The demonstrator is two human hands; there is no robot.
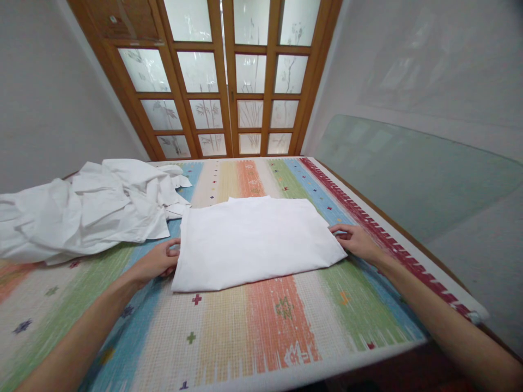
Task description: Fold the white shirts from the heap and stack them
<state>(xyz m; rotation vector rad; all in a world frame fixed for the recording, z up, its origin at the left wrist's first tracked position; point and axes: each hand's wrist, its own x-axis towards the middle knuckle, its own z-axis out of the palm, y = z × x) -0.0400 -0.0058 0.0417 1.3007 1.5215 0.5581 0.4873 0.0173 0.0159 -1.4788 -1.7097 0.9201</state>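
One cloth (257, 245), white, folded: it is lying flat between our left hand (167, 259) and our right hand (352, 239). With the left, fingers curled, we are touching the cloth's left edge; whether we are pinching it, we cannot tell. With the right, thumb and fingers bent, we are touching the right edge, grip likewise uncertain. One heap (102, 212), white, crumpled: lying beyond the left hand, to its left. One cover (224, 326), striped: spreading beneath both hands. Doors (227, 98), wooden, paned: standing well beyond both hands.
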